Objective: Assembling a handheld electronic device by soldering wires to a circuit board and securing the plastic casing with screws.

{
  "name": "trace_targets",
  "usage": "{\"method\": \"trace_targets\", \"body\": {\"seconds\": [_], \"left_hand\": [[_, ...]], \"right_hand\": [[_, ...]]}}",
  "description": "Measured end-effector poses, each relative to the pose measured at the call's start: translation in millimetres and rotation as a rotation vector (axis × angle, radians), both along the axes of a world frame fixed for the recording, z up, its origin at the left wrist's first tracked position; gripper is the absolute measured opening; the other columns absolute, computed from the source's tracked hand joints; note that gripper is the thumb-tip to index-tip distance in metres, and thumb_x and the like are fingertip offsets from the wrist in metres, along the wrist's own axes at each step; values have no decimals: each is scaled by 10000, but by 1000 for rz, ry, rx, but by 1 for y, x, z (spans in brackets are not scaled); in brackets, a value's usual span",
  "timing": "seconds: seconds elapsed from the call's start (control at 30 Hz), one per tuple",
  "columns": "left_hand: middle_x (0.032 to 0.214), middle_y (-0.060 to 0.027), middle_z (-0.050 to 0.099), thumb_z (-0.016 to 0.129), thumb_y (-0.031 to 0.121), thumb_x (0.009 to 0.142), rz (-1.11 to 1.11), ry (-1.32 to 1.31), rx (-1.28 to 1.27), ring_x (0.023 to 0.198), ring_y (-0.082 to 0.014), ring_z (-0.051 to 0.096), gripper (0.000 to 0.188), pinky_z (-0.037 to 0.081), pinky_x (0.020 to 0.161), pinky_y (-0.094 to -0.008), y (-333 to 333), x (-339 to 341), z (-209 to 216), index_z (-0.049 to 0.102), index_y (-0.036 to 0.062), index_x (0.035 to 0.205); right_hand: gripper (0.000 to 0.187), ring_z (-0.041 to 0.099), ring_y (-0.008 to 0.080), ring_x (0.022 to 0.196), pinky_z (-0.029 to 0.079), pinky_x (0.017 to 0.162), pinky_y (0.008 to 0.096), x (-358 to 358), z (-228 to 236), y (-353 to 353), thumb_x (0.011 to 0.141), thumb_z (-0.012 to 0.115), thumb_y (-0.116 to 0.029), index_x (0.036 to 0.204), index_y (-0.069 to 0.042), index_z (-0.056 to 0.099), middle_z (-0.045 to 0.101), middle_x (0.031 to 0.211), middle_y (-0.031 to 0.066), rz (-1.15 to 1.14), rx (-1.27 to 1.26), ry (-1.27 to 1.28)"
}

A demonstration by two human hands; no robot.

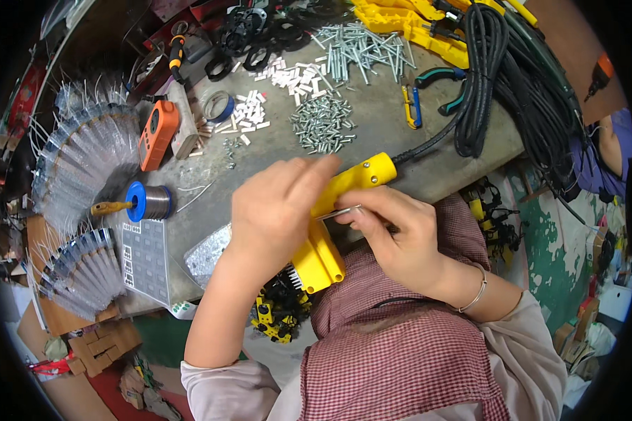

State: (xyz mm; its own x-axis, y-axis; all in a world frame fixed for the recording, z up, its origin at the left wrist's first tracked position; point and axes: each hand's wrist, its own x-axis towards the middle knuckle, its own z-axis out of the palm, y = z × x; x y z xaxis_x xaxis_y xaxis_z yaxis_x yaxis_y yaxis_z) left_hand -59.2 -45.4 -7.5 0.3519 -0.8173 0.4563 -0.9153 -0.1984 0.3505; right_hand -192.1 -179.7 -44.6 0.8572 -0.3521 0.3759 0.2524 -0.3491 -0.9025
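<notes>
While the left hand (274,210) grips the yellow plastic housing (330,224), the right hand (400,238) pinches a metal pin (338,212).

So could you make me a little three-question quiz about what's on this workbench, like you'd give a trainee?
1. True or false: the left hand grips the yellow plastic housing.
2. What does the right hand pinch? A) thin metal piece B) blue solder spool C) orange meter
3. What runs from the housing's far end?

Key: 1 true; 2 A; 3 a black cable.
</notes>
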Motion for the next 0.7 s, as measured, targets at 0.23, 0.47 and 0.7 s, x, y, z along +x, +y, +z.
{"method": "trace_targets", "body": {"seconds": [0.23, 0.47, 0.7], "left_hand": [[837, -49, 612, 723, 85, 721, 15, -95, 122, 723, -253, 590, 257, 485, 623, -369, -14, -2, -4, 673, 81, 973], [834, -102, 624, 694, 28, 740, 235, 184, 131, 623, -306, 619, 161, 495, 588, -409, -9, -2, -4, 641, 48, 891], [807, -140, 630, 551, -96, 719, 255, 221, 167, 613, -307, 628, 230, 491, 554, -364, -6, -4, 6, 634, 19, 900]], "right_hand": [[132, 677, 104, 674, 527, 598, 270, 8, -10, 8, 922, 659, -112, 899, 2, 595, 678, 714, 56, -8, 547, 306], [368, 666, 331, 693, 540, 617, 416, -9, -12, -3, 931, 588, -193, 1277, -70, 570, 665, 792, 159, 189, -225, 49], [385, 624, 329, 1050, 488, 924, 405, -21, 103, -294, 808, 681, -120, 1184, -62, 626, 656, 1095, 177, -863, -992, 327]]}}
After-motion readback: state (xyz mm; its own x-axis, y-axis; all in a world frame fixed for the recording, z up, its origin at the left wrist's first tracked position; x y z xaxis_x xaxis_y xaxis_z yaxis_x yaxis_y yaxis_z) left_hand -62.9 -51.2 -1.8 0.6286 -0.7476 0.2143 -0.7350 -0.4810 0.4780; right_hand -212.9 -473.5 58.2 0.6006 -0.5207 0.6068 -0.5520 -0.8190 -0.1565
